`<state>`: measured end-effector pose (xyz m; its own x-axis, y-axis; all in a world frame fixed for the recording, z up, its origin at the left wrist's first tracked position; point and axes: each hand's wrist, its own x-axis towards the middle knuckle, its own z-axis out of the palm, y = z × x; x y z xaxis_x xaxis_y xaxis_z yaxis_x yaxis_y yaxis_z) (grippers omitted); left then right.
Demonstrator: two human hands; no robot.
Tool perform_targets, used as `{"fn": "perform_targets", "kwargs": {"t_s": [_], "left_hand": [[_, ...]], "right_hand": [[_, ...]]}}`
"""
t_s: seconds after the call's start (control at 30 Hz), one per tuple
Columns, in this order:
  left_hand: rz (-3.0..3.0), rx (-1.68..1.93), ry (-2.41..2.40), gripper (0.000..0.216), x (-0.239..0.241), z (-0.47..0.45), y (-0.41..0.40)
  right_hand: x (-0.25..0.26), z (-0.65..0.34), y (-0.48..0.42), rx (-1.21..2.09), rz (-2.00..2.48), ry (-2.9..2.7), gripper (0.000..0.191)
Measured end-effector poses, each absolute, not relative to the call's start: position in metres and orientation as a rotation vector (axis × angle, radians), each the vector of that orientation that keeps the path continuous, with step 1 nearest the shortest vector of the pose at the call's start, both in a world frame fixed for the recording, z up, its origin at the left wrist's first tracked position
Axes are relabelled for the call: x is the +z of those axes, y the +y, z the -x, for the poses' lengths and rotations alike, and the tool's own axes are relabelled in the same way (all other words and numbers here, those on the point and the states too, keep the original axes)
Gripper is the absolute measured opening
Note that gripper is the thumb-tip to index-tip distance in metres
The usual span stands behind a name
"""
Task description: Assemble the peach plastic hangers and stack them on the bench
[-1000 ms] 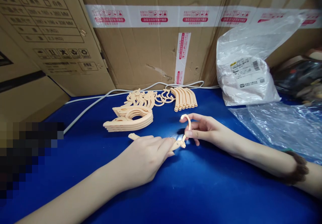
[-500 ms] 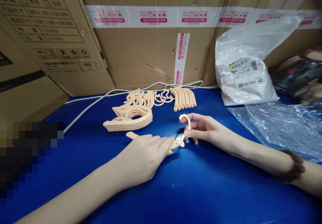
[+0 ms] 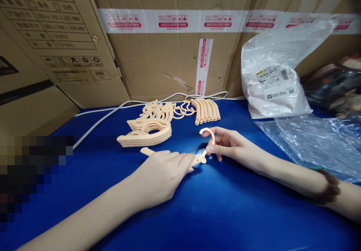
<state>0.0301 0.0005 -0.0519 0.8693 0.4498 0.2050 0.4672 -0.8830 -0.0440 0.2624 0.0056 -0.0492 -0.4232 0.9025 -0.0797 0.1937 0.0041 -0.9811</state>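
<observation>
My left hand (image 3: 166,172) is closed over a cream plastic hanger arm (image 3: 146,152), whose far end sticks out to the left. Between finger and thumb, my right hand (image 3: 225,143) pinches a cream hanger hook (image 3: 209,133) that curves upward. The hook's lower end meets the arm's right end just past my left fingertips; whether the two are joined I cannot tell. Beyond my hands lies a stack of folded hanger pieces (image 3: 146,140). Behind it are a pile of loose hooks (image 3: 158,110) and a row of curved arms (image 3: 205,110).
Cardboard boxes (image 3: 158,63) wall off the back and left of the blue table (image 3: 214,213). A white cable (image 3: 98,121) runs along the back. At right stand a white plastic bag (image 3: 279,89) with a label and a flat clear plastic sheet (image 3: 310,142).
The hook has tilted very slightly to the left at its top, its lower end turning against the arm. Both hands keep their hold in nearly the same place.
</observation>
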Motion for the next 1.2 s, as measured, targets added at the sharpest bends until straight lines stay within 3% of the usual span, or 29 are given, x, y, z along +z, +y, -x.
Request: {"fn": "perform_targets", "kwargs": {"t_s": [0.5,0.73,1.2], "left_hand": [[2.943,-0.164,-0.738,0.013,-0.045,-0.030,-0.004],[2.945,-0.138,-0.800,0.020,-0.041,-0.029,-0.005],[2.959,-0.068,-0.797,0.019,-0.038,-0.029,-0.005]], "right_hand": [[-0.048,-0.259,-0.001,1.333,1.137,-1.730,0.042],[-0.046,-0.257,-0.006,1.257,1.107,-1.725,0.059],[-0.043,-0.257,-0.006,1.358,1.112,-1.750,0.059]]}}
